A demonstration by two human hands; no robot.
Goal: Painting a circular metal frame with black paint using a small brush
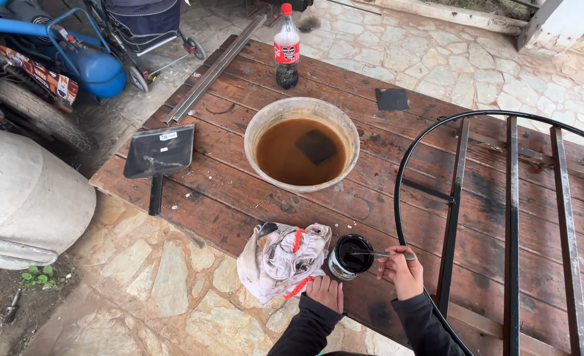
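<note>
Right hand [403, 270] pinching a brush [379, 254] over the black can [351, 256], left hand [325, 293] flat by the rag [283, 259], fingers together

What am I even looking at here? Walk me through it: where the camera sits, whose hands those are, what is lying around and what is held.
There is no machine: one camera sits on a person's head and looks down at their own two bare hands in dark sleeves. The right hand holds a thin brush whose tip dips into a small can of black paint. The left hand rests on the wooden platform, beside a stained rag. Farther off stand a bucket of brown liquid, a soda bottle and a dark dustpan. To the right lies a black metal railing with a curved top.
</note>
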